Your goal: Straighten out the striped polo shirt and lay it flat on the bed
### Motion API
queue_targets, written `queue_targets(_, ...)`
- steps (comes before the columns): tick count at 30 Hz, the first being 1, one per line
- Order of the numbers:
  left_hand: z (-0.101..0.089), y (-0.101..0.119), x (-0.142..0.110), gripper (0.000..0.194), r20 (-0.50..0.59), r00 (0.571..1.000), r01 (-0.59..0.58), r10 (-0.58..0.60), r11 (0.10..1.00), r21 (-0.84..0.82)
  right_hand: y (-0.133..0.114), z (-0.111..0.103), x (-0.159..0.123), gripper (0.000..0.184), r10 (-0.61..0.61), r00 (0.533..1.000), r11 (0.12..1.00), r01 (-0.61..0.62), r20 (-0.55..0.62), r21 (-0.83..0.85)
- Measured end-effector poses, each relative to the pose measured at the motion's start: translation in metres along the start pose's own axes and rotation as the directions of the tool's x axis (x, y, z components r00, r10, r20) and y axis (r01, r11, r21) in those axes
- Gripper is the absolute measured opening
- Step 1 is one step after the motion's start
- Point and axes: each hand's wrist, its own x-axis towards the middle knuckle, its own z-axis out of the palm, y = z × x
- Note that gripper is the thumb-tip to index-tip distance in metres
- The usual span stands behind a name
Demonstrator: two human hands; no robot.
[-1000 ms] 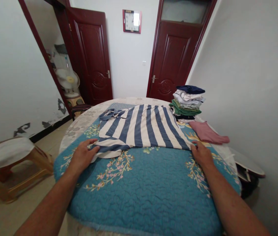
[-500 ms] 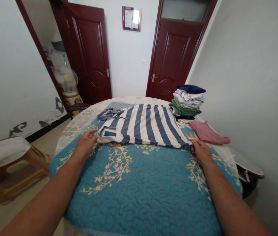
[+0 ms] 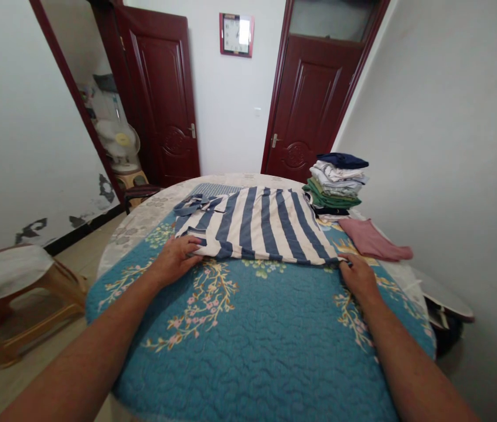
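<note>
Striped garment (image 3: 264, 225) is flat on the blue quilted mat (image 3: 266, 334), spanning the gap between the two grips and running away from them towards the far side. Stripes run roughly away from the person, near edge almost straight from hand to hand.

Right hand (image 3: 360, 278): corner of the near edge pinched between thumb and fingers, low to the mat. Reads as an anchor for that end.

Left hand (image 3: 174, 261): fingers on the other end of the near edge, thumb side towards the body. Can't tell from here if it's pinched or just pressed down. Either way, hands that far apart probably keep the edge from bunching.

Beyond the left grip: loose blue band (image 3: 190, 205) lying on the garment, crumpled, not in either hand. Small-striped cloth (image 3: 217, 189) just past it, partly covered.

Beyond the right grip: pink cloth (image 3: 374, 237), then the folded stack (image 3: 336, 184), navy piece on top. Both sit off to the side, likely so they don't crowd the garment. Neither hand touches them.

Mat overlies the pale tablecloth (image 3: 119, 240); its quilting probably adds some drag, helping the fabric stay put under light handling.
</note>
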Motion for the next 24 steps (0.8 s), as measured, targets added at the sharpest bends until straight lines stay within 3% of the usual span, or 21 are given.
queue_targets(3,-0.004,0.011,0.001,0.027,0.073,0.992,0.101,-0.104,0.994,0.046,0.002,0.0,0.001,0.039,-0.015,1.0,1.0,0.015,0.011,-0.026)
queue_targets(6,0.002,0.018,0.008,0.037,0.068,0.971,0.218,-0.23,0.964,0.151,0.001,0.001,0.001,0.039,-0.043,0.999,0.998,0.044,0.021,-0.039)
queue_targets(8,0.007,0.021,0.013,0.037,0.061,0.969,0.226,-0.241,0.956,0.189,0.001,0.002,0.001,0.04,-0.052,0.998,0.998,0.053,0.021,-0.036)
queue_targets(12,0.013,0.026,0.019,0.039,0.054,0.984,0.154,-0.168,0.968,0.196,0.0,0.002,0.0,0.041,-0.052,0.998,0.998,0.053,0.022,-0.036)
queue_targets(18,0.016,0.018,0.005,0.051,0.123,0.986,-0.109,0.11,0.994,-0.014,0.003,0.003,0.0,0.04,-0.055,0.998,0.998,0.056,0.015,-0.032)
queue_targets(24,0.015,0.008,-0.023,0.046,0.107,0.985,-0.148,0.134,0.979,0.142,0.004,0.003,0.002,0.041,-0.066,0.998,0.997,0.066,0.02,-0.031)
